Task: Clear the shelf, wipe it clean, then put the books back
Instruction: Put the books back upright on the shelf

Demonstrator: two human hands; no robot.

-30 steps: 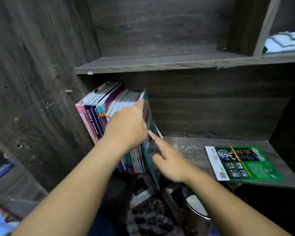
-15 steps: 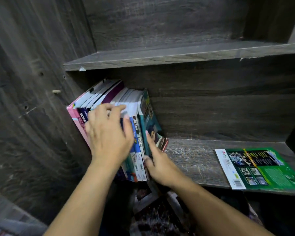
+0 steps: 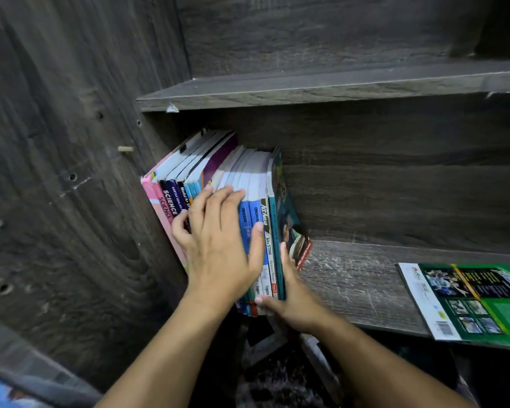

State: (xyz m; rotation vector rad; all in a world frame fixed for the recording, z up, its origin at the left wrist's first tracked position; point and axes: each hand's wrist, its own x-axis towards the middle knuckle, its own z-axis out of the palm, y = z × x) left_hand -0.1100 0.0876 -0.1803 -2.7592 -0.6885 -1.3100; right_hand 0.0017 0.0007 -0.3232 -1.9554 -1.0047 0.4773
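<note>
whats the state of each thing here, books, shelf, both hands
row of books: standing on edge, leaning left against the side wall
green book: lying flat at the right, overhanging the front edge
shelf: scratched, holding both
left hand: fingers spread, flat on the spines
right hand: pressed against the end book's cover

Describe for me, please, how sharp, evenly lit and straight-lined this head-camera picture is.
Head view: spine lettering on the books reads sharply at centre; the green book at the right edge is smeared; the left side panel curves with the wide-angle lens; below the lower shelf most is lost in shadow; no glare shows.
</note>
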